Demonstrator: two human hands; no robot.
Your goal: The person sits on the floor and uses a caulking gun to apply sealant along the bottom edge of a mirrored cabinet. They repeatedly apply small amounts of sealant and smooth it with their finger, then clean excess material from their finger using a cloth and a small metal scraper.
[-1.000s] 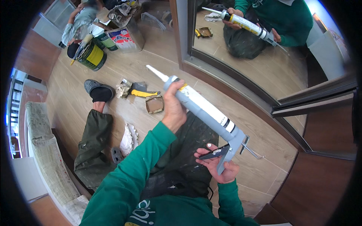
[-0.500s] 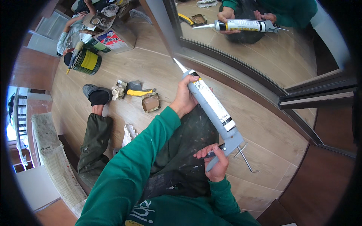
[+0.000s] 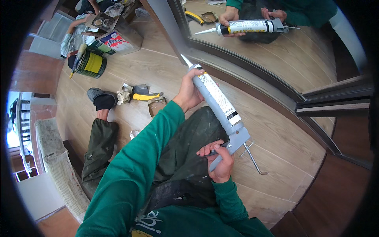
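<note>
– Clasping the gun (image 3: pixel 219 107) by its handle (image 3: pixel 215 162) with the right hand (image 3: pixel 223 162)?
– And cradling its barrel (image 3: pixel 209 98) with the left hand (image 3: pixel 191 92), probably sharing the weight, holding it over the floor (image 3: pixel 272 148), pointing toward the edge by the mirror (image 3: pixel 308 53).

Lettering on white cartridge (image 3: pixel 218 98), green sweatshirt (image 3: pixel 177 222) and newspaper (image 3: pixel 65 177).

A pale wood-plank floor (image 3: pixel 276 166) spreads alongside a framed mirror (image 3: pixel 302 69) at upper right. At upper left, a dark bucket (image 3: pixel 93 63) with a yellow label stands near a boxy container (image 3: pixel 129 38). Mid-floor lie a yellow tool (image 3: pixel 146 96) and brown cardboard (image 3: pixel 156 106). At left runs a newspaper-covered ledge (image 3: pixel 63 170).
</note>
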